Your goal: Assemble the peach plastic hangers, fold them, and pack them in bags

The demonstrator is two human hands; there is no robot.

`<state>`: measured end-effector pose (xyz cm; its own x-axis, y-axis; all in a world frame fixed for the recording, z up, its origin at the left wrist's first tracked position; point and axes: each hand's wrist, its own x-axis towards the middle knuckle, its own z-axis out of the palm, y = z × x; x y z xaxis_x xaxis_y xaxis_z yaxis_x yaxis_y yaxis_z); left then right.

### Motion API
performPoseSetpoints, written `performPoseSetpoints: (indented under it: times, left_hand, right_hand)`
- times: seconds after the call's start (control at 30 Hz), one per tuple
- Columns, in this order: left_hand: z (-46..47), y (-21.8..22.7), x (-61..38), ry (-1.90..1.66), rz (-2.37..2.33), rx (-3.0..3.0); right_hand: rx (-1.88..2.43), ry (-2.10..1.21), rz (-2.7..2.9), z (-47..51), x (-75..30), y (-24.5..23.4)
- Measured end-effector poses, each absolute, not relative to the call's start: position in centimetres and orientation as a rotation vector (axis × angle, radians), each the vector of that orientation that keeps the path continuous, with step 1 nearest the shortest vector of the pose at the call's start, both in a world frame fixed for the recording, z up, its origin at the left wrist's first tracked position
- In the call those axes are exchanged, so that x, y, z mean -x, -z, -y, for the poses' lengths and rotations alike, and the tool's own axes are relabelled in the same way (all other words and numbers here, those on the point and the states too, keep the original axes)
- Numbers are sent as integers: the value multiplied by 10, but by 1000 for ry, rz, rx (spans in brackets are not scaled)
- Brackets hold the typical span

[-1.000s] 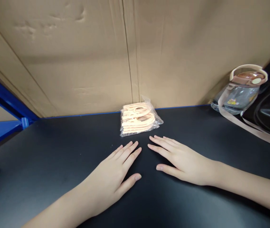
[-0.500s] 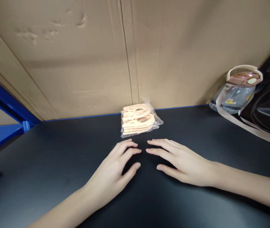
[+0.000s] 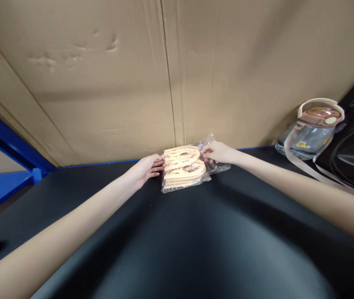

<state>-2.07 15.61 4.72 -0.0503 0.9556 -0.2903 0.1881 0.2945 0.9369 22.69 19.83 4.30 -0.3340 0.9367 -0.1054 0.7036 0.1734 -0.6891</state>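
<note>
A clear plastic bag (image 3: 208, 178) of peach-coloured folding hangers (image 3: 181, 166) lies at the back of the black table, close to the cardboard wall. At its right end, my right hand (image 3: 217, 152) pinches the loose, crinkled plastic between thumb and fingers. On the opposite side, my left hand (image 3: 148, 169) has its fingers stretched out and apart, the tips against the bag's left edge. The left thumb is mostly hidden. Inside the bag, the hangers are stacked side by side, with two rounded loops facing up.
A clear water bottle (image 3: 309, 139) with a brown lid and a strap stands at the back right, beside a shiny black bag (image 3: 351, 153). Cardboard (image 3: 108, 104) walls off the back of the table (image 3: 177, 241). A blue metal frame (image 3: 11, 145) borders the left; a dark object lies at the left edge.
Both hands have moved forward from the middle of the table to the bag. My right hand has taken hold of its loose plastic end; my left has come against its left side.
</note>
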Motion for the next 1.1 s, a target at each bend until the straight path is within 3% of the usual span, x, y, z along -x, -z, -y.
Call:
performPoseSetpoints:
  times: [0.17,0.37,0.63,0.93,1.1]
  left_hand:
    - [-169,-56,24,-848,-1493,-1027]
    - [-163,-55,6,-1018,-1402,-1086]
    - [-132,-68,-23,-1237,-1203,-1015]
    - [-60,-71,-2,-1011,-1053,-815]
    - [-16,-62,31,-960,-1267,-744]
  right_hand:
    - [1473,-1344,1836,-206,-231,-35]
    - [1279,-1585,1682,-205,-227,-33]
    - [997,-1594,1517,-186,-206,-44]
    - [915,-1691,1354,-88,-206,-47]
    - [975,-1737,1223,-40,-207,-38]
